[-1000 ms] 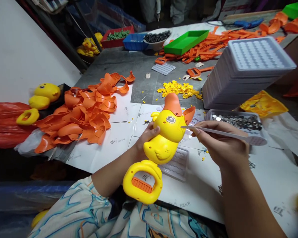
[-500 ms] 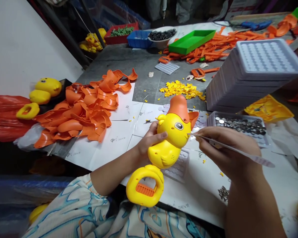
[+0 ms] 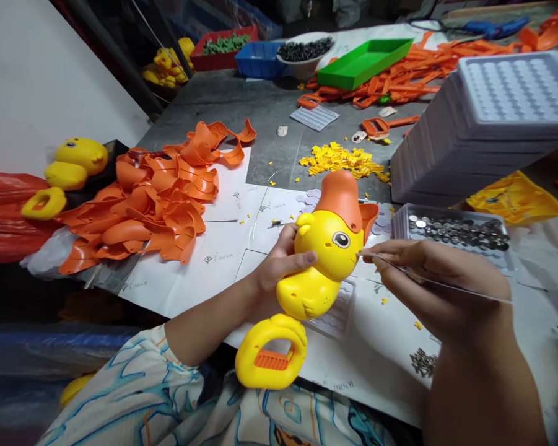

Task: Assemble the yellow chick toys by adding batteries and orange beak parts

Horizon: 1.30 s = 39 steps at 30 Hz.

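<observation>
A yellow duck toy [image 3: 309, 291] with an orange cap-like piece [image 3: 338, 198] on its head and a ring handle below is tilted over the paper-covered table. My left hand [image 3: 283, 263] grips it behind the head and body, the thumb lying across the neck. In my right hand [image 3: 427, 279] a thin pale stick [image 3: 446, 287] is pinched, its tip at the duck's face near the beak. Under the toy lies a clear tray [image 3: 341, 310], partly hidden.
Orange curved parts [image 3: 153, 204] are heaped at left, beside another duck [image 3: 74, 164]. Yellow bits [image 3: 341, 161] lie beyond the toy. Stacked trays [image 3: 464, 136] and a box of metal discs [image 3: 459, 232] stand at right. A green tray [image 3: 365, 64] sits farther back.
The view has shifted slightly. The stick has turned and now appears edge-on and thinner; its tip remains by the duck's beak. My left hand keeps its hold on the toy.
</observation>
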Tool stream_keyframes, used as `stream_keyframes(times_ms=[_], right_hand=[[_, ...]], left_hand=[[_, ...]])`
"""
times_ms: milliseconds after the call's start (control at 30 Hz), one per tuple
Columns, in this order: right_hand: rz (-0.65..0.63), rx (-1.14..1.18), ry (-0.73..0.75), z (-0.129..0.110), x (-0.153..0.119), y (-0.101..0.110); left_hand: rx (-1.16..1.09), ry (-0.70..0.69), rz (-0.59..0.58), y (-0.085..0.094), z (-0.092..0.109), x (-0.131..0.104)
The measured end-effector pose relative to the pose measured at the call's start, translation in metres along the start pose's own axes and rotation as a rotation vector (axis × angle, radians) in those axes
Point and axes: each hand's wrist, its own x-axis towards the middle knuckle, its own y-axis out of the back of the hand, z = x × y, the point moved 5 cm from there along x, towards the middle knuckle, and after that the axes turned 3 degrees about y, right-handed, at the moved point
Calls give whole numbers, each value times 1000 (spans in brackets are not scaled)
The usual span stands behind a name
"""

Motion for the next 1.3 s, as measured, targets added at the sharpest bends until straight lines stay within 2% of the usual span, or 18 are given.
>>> stream_keyframes(times_ms=[167,333,500,700,867,967,1100,1233,1300], right_hand=[[-50,-24,77,-7,1,-1],[63,2,6,-4,-1,-5],[137,-35,65,-11,2,-12],[133,-148,121,-15,6,-12],[78,-201,194,-16,6,-16],[103,-229,218,-16,7,-18],[135,-82,153,-11,6,-20],[178,263,-40,2,2,-27],[201,327,-69,3,0,-30]], left_hand=[[-10,6,41,-1,3,-3],[-50,7,10,-5,3,-5],[-78,8,16,-4,4,-4],[-120,-5,25,-7,7,-3],[-92,-20,35,-6,6,-6],[-52,-29,50,-3,5,-6],[-64,-42,50,-3,9,-6],[-115,-64,-51,-7,14,-7],[-128,-83,-76,-7,14,-8]])
